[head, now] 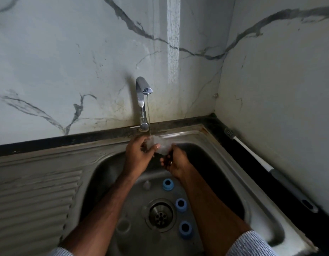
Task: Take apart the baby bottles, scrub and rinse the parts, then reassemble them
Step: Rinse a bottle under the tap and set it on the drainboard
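A clear baby bottle lies sideways under a thin stream of water from the chrome tap. My left hand grips its left end and my right hand grips its right end, both above the back of the steel sink. Three blue bottle collars lie in the basin: one below my right hand, one right of the drain, one nearer me. A clear teat stands left of the top collar. Another clear part lies left of the drain.
The drain sits mid-basin. A ribbed draining board stretches left of the basin. A long bottle brush with a white and grey handle lies on the dark counter strip at the right, along the marble wall.
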Tool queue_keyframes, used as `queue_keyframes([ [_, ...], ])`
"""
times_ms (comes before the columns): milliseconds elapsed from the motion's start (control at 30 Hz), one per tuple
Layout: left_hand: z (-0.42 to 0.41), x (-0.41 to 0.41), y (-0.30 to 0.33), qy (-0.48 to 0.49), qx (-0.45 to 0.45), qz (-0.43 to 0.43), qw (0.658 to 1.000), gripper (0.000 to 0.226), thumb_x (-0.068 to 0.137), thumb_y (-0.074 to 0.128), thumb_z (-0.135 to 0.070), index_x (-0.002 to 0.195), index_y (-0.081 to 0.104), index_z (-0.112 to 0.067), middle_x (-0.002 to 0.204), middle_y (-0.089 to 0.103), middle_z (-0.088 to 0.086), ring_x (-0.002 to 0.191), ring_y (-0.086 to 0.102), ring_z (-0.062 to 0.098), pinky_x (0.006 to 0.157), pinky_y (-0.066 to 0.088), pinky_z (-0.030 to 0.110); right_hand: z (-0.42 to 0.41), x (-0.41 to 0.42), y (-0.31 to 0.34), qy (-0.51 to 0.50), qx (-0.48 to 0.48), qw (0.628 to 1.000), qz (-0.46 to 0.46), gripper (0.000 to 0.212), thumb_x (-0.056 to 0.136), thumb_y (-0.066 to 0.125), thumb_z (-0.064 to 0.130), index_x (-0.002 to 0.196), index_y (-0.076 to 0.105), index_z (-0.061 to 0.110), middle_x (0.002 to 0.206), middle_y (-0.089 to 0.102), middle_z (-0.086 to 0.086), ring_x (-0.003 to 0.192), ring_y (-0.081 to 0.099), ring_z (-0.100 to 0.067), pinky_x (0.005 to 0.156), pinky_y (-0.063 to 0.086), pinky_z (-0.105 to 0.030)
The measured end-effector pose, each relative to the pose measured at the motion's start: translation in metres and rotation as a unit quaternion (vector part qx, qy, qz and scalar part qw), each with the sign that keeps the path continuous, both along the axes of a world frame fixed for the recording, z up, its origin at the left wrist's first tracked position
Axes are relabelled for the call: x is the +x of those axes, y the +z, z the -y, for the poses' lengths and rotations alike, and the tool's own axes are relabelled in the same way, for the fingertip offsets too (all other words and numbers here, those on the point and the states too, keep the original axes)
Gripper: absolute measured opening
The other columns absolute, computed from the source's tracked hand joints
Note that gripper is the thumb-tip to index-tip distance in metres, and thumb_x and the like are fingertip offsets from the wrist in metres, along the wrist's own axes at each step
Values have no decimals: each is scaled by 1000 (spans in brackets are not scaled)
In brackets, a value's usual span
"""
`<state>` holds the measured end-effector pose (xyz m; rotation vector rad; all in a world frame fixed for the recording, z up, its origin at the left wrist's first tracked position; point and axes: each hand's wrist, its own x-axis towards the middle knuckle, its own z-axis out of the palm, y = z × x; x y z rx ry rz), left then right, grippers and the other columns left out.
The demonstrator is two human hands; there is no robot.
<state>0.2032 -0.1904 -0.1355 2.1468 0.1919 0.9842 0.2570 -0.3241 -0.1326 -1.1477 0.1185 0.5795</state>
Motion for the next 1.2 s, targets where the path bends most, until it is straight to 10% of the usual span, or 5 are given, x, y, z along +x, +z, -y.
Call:
queue_keyframes([
  [467,-12,-6,-12,-127,114,-23,985,71,87,69,2,150,43,-20,154,43,1,143,38,12,117,34,29,-4,3,2,27,-72,997,-16,39,103,49,44,108,63,7,82,61,-10,67,56,-17,57,50,-27],
  [667,-5,-11,-4,10,-135,-111,985,41,90,70,-38,122,58,-15,103,71,9,72,70,17,61,60,33,-12,0,3,21,-86,982,167,29,102,54,40,118,60,17,108,67,-10,84,67,-18,60,51,-24],
  [833,3,-19,9,-24,-477,-193,857,52,97,49,-58,103,67,-10,65,62,9,46,54,14,41,41,23,-16,-5,1,53,-141,930,334,54,85,79,32,126,44,36,132,53,2,117,55,-15,92,53,-34],
  [1000,3,-23,5,-65,-589,-223,774,49,96,50,-57,105,65,-11,67,62,7,47,51,9,35,38,17,-29,-14,-2,71,-118,929,344,74,88,76,28,143,26,30,135,46,0,122,53,-18,82,54,-25],
  [1200,-12,-28,-1,-135,-526,-153,826,45,95,60,-44,120,63,-7,102,68,19,71,64,18,56,52,24,-30,-15,-4,51,-26,975,216,60,94,67,32,145,37,27,138,53,-6,117,60,-21,98,55,-44],
])
